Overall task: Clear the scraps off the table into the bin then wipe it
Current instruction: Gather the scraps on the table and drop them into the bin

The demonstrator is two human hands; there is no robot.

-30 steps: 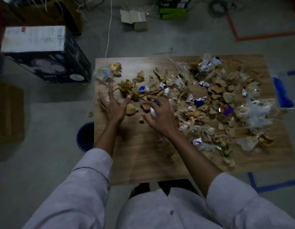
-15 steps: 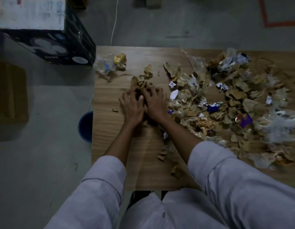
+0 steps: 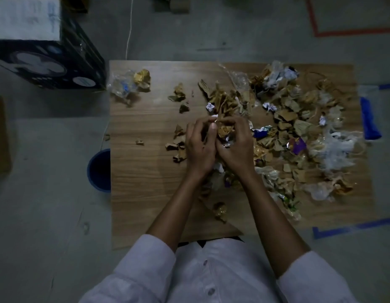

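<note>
A wooden table [image 3: 146,182] is littered with scraps [image 3: 299,132]: torn brown cardboard, foil wrappers, clear plastic and white shreds, mostly on its right half. My left hand [image 3: 198,147] and my right hand [image 3: 235,147] are pressed together at the table's middle, cupped around a bunch of gathered scraps [image 3: 224,131] with brown and gold bits showing between the fingers. A few loose pieces [image 3: 178,147] lie just left of my left hand. A blue bin [image 3: 100,169] stands on the floor against the table's left edge, partly hidden under it.
A crumpled plastic bag with gold foil [image 3: 130,84] sits at the table's far left corner. A large dark box [image 3: 43,49] stands on the floor beyond that corner. A blue object [image 3: 369,119] lies off the right edge. Tape lines mark the floor.
My hands went from spread apart on the scraps to pressed together, and now they cup a bunch, lifted slightly. Some small pieces were left behind at the left.
</note>
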